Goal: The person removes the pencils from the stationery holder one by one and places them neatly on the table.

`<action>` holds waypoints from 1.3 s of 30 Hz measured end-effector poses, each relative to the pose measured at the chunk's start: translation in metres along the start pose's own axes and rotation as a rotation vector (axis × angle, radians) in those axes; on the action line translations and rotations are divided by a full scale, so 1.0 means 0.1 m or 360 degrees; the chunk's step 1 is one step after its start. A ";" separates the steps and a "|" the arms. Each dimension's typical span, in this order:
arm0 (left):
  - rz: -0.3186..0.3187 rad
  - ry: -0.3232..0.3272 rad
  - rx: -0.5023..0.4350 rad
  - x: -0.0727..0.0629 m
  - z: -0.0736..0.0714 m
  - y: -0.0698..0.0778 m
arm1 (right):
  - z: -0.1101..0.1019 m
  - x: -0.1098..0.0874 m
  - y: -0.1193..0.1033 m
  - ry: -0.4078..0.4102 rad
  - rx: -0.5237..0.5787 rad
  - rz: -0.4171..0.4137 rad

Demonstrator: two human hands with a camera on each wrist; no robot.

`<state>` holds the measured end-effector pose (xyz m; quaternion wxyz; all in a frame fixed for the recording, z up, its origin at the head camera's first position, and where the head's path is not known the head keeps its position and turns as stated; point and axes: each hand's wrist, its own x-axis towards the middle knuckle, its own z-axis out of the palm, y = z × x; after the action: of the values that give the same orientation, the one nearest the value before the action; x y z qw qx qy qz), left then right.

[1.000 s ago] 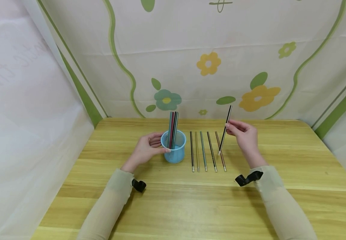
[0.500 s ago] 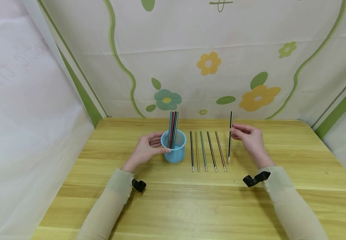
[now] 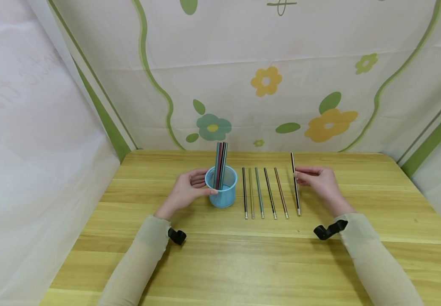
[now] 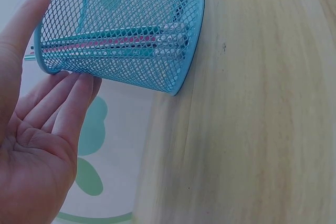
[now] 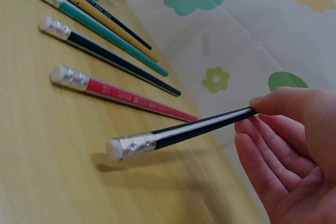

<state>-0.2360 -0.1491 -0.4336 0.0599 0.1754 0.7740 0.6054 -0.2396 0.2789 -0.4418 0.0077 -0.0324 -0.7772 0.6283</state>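
Note:
My left hand (image 3: pixel 185 188) holds a blue mesh pencil cup (image 3: pixel 222 199) by its left side, the thumb at the rim. Several pencils (image 3: pixel 220 163) stand in the cup, leaning against its wall; in the left wrist view their eraser ends show through the mesh (image 4: pixel 131 72). Between thumb and fingertips, my right hand (image 3: pixel 318 182) pinches a black-and-white striped pencil (image 3: pixel 296 193), eraser end toward me. The right wrist view shows this pencil (image 5: pixel 199 126) tilted, its eraser just above the table with a shadow below. Left of it, a red pencil (image 3: pixel 281 193) lies nearest.
Several pencils lie side by side between cup and right hand, among them a teal pencil (image 3: pixel 259 193) and a yellow pencil (image 3: pixel 251 193), erasers toward me. They rest on a wooden table (image 3: pixel 236 263). A flower-print curtain (image 3: pixel 243 106) stands behind the table.
My right hand has moved right and down with the striped pencil, from over the red pencil to beside the row's right end. The left hand and cup have stayed still.

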 end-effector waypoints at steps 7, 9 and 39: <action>0.0008 -0.0005 0.0004 0.00 0.00 0.00 | 0.00 0.02 0.07 -0.0036 -0.0050 0.0091; 0.0007 -0.0007 0.0000 0.00 0.00 0.00 | 0.01 0.02 0.07 -0.0043 -0.0047 0.0110; -0.0012 0.0003 0.0010 0.00 0.00 -0.01 | 0.18 0.05 0.06 -0.0033 -0.0474 0.0224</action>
<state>-0.2361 -0.1493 -0.4341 0.0608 0.1722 0.7765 0.6030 -0.2454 0.2628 -0.4513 -0.0492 -0.0812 -0.8576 0.5054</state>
